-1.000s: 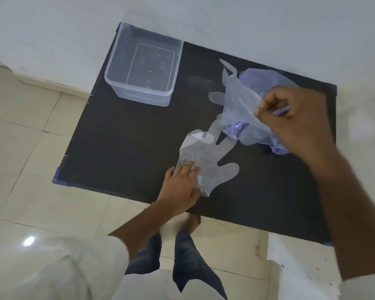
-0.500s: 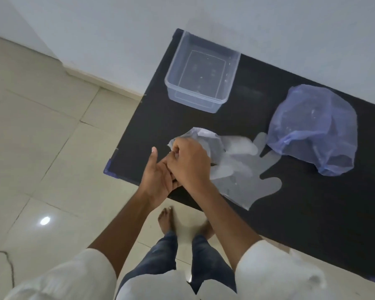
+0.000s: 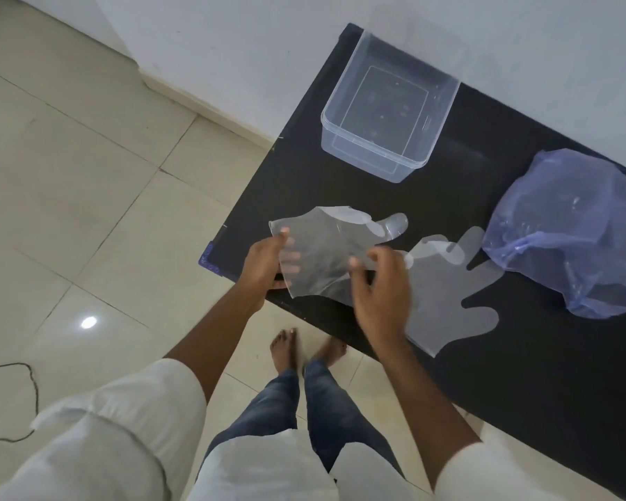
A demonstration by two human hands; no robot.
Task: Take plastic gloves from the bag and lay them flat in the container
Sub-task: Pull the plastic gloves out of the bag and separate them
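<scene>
A clear plastic glove (image 3: pixel 331 249) is held up over the near left corner of the black table (image 3: pixel 340 189). My left hand (image 3: pixel 266 265) pinches its cuff edge on the left, and my right hand (image 3: pixel 380 287) pinches it on the right. A second clear glove (image 3: pixel 452 294) lies flat on the table just right of my right hand. The crumpled blue plastic bag (image 3: pixel 571 233) sits at the right edge. The clear rectangular container (image 3: pixel 389 108) stands at the table's far left corner, with nothing visible inside.
The table stands against a white wall. Its left and near edges drop to a pale tiled floor. My bare feet (image 3: pixel 304 350) stand by the near edge. A dark cable (image 3: pixel 26 392) lies on the floor at far left.
My right hand left the bag and came over to my left hand. Both hands lifted one glove off the table and spread it out between them. The view swung left.
</scene>
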